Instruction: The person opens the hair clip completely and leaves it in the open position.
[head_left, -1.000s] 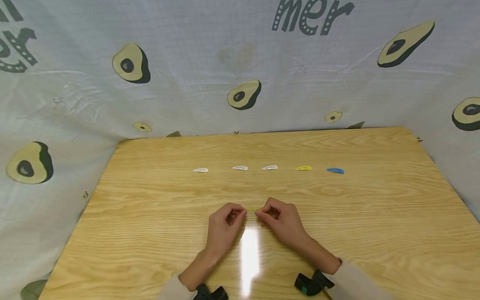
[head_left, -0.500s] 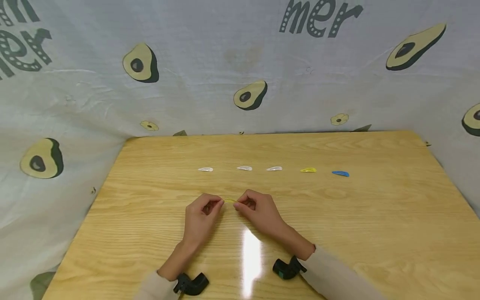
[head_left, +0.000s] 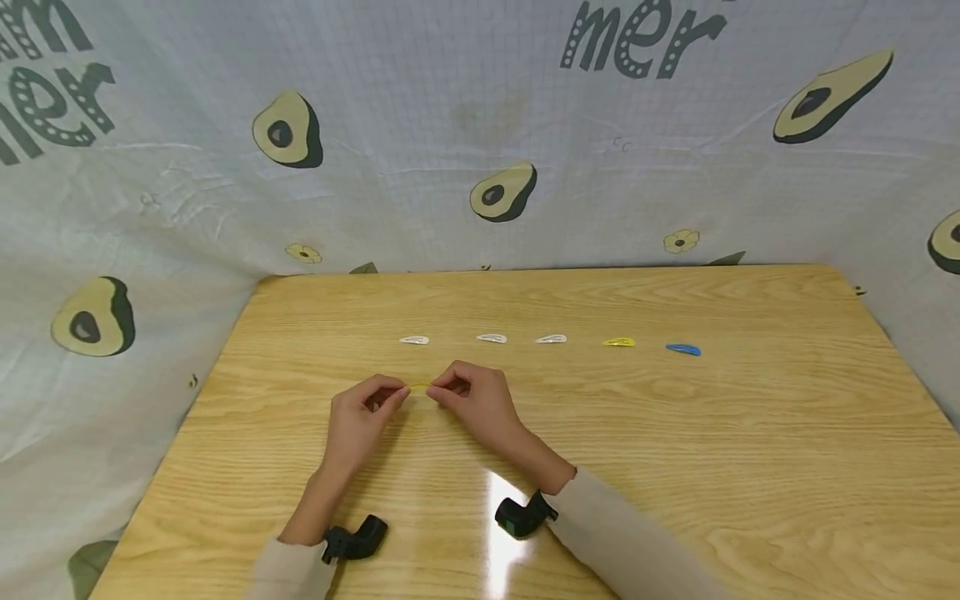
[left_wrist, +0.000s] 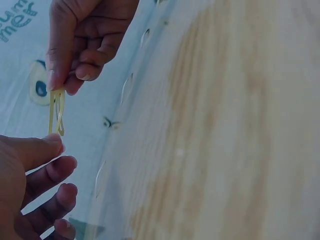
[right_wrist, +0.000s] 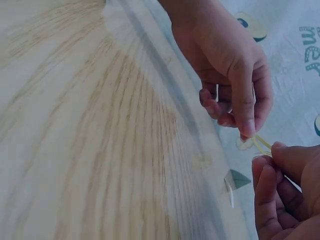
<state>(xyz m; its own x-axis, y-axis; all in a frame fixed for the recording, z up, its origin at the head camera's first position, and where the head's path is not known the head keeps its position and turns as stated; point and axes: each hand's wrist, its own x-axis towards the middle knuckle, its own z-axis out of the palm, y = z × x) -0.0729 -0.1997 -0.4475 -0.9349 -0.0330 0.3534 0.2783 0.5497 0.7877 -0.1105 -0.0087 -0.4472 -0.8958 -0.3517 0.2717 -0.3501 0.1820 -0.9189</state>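
Note:
A yellow snap hair clip point(head_left: 419, 386) is stretched between both hands above the table. My left hand point(head_left: 357, 423) pinches one end with thumb and forefinger, while the right hand point(head_left: 482, 406) pinches the other. Seen from the left wrist, the clip point(left_wrist: 57, 112) shows its narrow strips standing a little apart; its two ends are covered by fingertips. Beyond the hands lie three white hair clips: the left one point(head_left: 414, 340), the middle one point(head_left: 492, 338) and the right one point(head_left: 552, 339). The same row continues with another yellow clip point(head_left: 619, 342) and a blue clip point(head_left: 683, 349).
The wood-grain table point(head_left: 712, 467) reaches back to an avocado-print cloth point(head_left: 405, 125), which hangs behind it and at both sides. Black wrist cameras sit at the left cuff point(head_left: 356, 537) and the right cuff point(head_left: 525, 515). A bright light reflection crosses the table's front.
Both hands have travelled left and farther from the body, carrying the yellow hair clip toward the left white clip. The row of clips stays in place; the head view has shifted slightly.

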